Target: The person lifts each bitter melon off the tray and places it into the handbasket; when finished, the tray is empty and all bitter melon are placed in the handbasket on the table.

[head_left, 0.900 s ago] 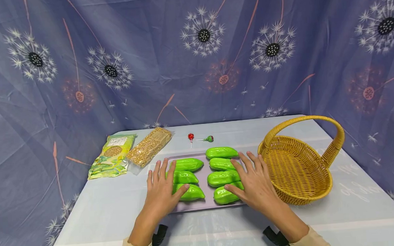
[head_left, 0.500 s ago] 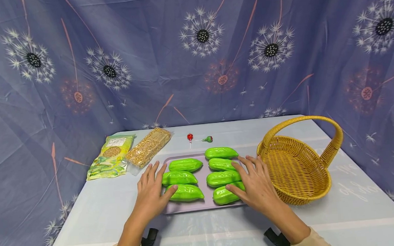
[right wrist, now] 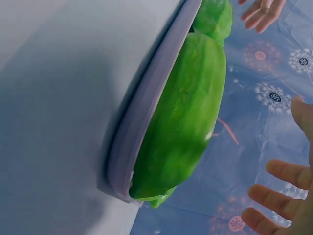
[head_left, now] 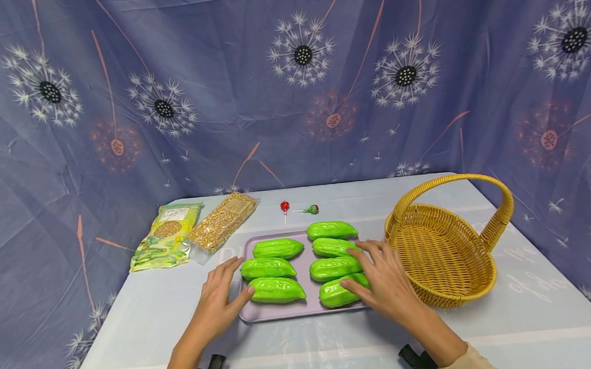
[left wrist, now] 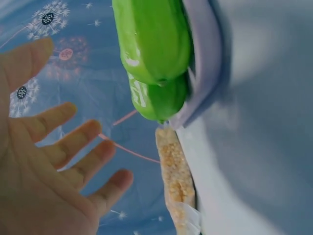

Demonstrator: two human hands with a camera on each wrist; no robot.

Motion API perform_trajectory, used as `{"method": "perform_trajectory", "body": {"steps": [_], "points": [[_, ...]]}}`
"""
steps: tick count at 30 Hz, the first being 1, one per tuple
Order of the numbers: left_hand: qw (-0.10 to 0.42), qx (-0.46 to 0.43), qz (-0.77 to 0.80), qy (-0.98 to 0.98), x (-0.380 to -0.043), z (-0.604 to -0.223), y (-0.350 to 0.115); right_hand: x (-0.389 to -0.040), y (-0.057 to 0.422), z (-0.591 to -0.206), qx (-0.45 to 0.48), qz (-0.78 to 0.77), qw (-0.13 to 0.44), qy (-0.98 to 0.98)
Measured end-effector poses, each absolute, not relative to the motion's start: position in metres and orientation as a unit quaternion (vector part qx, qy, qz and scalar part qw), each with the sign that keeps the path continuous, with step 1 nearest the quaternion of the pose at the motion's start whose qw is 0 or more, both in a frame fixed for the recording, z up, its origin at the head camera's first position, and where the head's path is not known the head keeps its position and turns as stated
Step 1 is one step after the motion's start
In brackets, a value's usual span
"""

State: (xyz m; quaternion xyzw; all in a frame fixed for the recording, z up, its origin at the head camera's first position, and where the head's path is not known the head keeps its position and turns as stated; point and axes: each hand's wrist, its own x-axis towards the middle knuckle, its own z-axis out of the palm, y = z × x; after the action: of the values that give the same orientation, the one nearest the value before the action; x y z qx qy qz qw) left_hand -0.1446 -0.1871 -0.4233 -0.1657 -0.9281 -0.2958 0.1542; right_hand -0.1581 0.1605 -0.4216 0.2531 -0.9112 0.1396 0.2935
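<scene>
Glossy green, ridged vegetables [head_left: 276,290], several in all, lie in two columns on a lilac tray [head_left: 304,257]. In the head view my left hand [head_left: 215,299] is at the tray's left edge, fingers extended; the left wrist view shows that hand [left wrist: 54,156] apart from the vegetables [left wrist: 154,39], holding nothing. My right hand [head_left: 390,283] is over the tray's right edge and partly hides the right column's ends. From the right wrist, its spread fingers [right wrist: 283,174] are apart from the nearest vegetable [right wrist: 181,117], and nothing is held.
A yellow wicker basket [head_left: 434,255] with a tall handle stands right of the tray. Back left lie a green-yellow packet [head_left: 169,234] and a clear bag of corn kernels [head_left: 224,221]. A red lollipop [head_left: 285,206] and a green one [head_left: 314,209] lie behind the tray.
My left hand has moved left and lower, off the left column of vegetables, uncovering the tray's left edge. The right hand has barely shifted, its fingers slightly lower. The vegetables have stayed put.
</scene>
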Motion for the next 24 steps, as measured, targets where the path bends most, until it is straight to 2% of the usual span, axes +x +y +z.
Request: {"method": "perform_trajectory", "body": {"steps": [7, 16, 24], "points": [[0.141, -0.184, -0.313, -0.921, -0.142, -0.431, -0.198, -0.159, 0.165, -0.427, 0.270, 0.166, 0.282, -0.906], [0.111, -0.167, -0.316, -0.927, -0.139, -0.437, -0.208, -0.159, 0.169, -0.433, 0.291, 0.162, 0.270, -0.903], [0.071, -0.163, -0.335, -0.925, -0.140, -0.441, -0.212, -0.157, 0.176, -0.436, 0.292, 0.178, 0.212, -0.915]]}}
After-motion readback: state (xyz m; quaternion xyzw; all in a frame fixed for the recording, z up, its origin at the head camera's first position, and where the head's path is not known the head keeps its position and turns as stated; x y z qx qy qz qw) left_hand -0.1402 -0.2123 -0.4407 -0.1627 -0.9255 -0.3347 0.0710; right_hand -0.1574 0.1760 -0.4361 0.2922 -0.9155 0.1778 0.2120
